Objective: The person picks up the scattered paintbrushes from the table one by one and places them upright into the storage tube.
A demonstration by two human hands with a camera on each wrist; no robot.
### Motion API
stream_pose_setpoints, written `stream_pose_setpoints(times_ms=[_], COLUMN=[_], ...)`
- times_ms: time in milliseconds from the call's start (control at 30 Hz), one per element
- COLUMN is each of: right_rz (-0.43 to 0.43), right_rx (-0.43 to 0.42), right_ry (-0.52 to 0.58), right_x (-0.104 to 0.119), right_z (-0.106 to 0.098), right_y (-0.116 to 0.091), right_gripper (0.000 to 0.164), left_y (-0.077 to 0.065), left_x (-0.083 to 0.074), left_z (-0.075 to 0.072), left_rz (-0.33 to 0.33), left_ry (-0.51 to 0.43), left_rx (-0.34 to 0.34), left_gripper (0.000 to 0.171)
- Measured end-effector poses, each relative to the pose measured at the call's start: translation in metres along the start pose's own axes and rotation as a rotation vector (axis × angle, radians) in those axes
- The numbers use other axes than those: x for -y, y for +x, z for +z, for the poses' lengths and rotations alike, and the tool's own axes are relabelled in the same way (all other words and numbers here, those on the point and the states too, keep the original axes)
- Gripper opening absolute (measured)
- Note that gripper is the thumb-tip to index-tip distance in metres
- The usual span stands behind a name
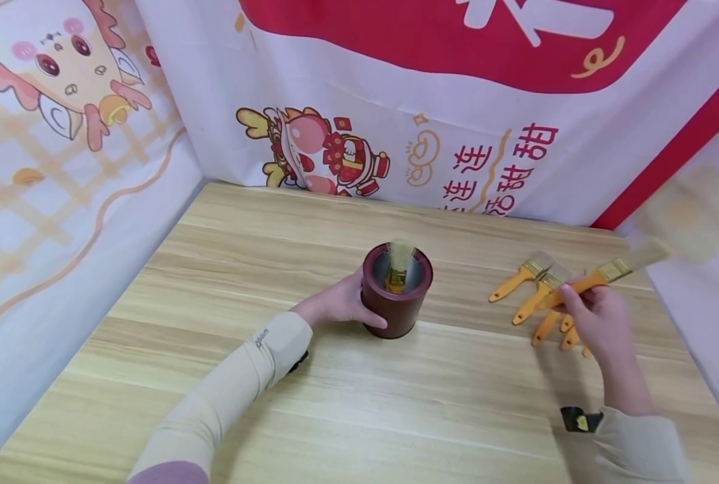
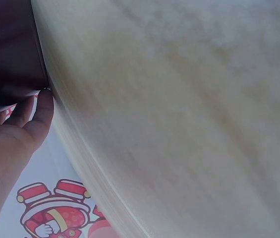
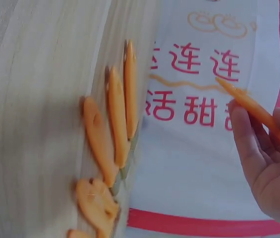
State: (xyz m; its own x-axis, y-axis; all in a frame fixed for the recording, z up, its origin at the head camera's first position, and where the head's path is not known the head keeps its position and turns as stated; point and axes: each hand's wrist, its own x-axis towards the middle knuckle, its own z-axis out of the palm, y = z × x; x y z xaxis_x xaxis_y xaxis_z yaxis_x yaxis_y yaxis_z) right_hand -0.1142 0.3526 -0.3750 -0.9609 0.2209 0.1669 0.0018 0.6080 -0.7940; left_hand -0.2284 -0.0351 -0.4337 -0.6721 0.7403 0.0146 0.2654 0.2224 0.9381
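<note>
A: Head view, quick. Where's the maroon container [image 1: 394,314]?
B: Near the middle, upright on the table [image 1: 347,410]. One brush stands inside (the inner brush [image 1: 398,277], bristles up, poking past the rim toward 12 o'clock).
A: Left hand [image 1: 343,301]?
B: At the container's 9 o'clock, gripping its side, thumb across the front.
A: Right hand [image 1: 604,324]?
B: Well apart, container's 3 o'clock. Pinches the held brush [image 1: 589,281] by its orange handle, bristles toward 2 o'clock. Loose brushes [image 1: 507,287] lie on the table between, and partly under, that hand. Printed cloth [image 1: 196,60] hangs at 12 o'clock.
A: Left wrist view?
B: Container dark at 10 o'clock, left hand at 9, fingertips against its edge. Other fingers partly hidden.
A: Right wrist?
B: Right hand at 4 o'clock, thumb and fingers closed on the orange handle, its tip toward 11; bristles out of frame. Loose brushes around 8 o'clock, some touching each other. Can't count them all.
</note>
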Motion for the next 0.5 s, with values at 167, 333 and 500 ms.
stream_pose_setpoints(times_ms=[167,333,500], right_rz=[-0.045,-0.115,-0.13], right_rx=[0.075,0.033,0.014], right_ry=[-0.063,-0.065,-0.089], right_x=[0.012,0.025,0.038], right_z=[0.01,0.02,0.025], right_y=[0.001,0.004,0.004], right_gripper=[0.034,0.032,0.035], left_y=[-0.001,0.0,0.001], left_x=[-0.002,-0.001,0.0], left_z=[-0.001,-0.002,-0.001], left_rz=[0.003,0.0,-0.008], left_ry=[-0.002,-0.004,0.004], left_rx=[0.001,-0.002,-0.002], left_gripper=[0.115,0.113,0.114])
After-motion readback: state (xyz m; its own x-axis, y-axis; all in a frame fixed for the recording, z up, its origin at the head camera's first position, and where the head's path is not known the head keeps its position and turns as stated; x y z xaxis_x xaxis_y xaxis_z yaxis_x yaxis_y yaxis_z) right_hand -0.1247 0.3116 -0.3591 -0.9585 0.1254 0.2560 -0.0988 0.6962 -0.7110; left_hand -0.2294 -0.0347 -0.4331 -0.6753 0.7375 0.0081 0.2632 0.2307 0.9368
